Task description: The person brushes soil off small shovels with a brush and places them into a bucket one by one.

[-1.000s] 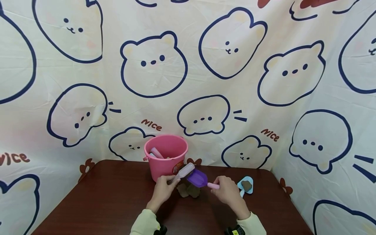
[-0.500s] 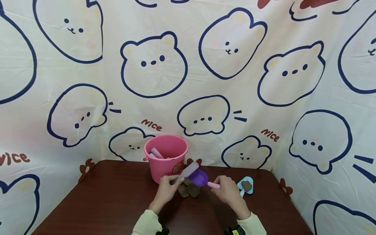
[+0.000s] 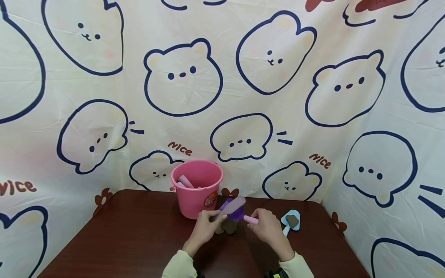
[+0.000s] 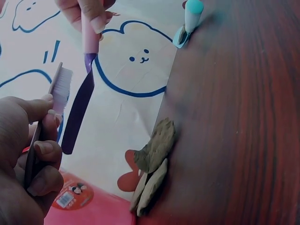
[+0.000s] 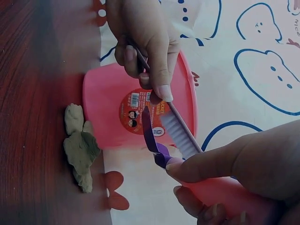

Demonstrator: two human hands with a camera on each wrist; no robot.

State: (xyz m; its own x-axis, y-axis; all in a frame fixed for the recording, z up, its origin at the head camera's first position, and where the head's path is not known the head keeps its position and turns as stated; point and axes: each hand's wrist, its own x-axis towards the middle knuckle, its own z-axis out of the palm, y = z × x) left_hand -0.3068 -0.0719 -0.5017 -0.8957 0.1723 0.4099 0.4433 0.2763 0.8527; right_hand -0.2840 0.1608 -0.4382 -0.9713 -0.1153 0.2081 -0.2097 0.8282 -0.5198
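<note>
My left hand (image 3: 204, 228) grips a pale pink-purple brush (image 3: 235, 204) with white bristles (image 4: 62, 89). The handle of a toy shovel, purple-bladed (image 4: 78, 112) and pink-handled (image 3: 251, 219), is held in my right hand (image 3: 268, 230). In the head view the brush overlaps the purple blade and hides part of it. The right wrist view has the bristles (image 5: 178, 133) facing the blade (image 5: 149, 133), close beside it. Below the two tools, several brown-grey clay-like lumps (image 3: 230, 227) lie on the table, partly behind my left hand.
A pink bucket (image 3: 194, 202) stands just behind my left hand, with a pink handle (image 3: 185, 181) showing inside. Right of my right hand lies a small light-blue shovel (image 3: 295, 225) bearing a brown lump (image 3: 292, 220). A printed cloth (image 3: 243, 173) walls off the dark wooden table (image 3: 132, 231).
My left hand has moved to the right with the brush, which now lies across the purple blade in the head view. The right hand and shovel have stayed nearly in place.
</note>
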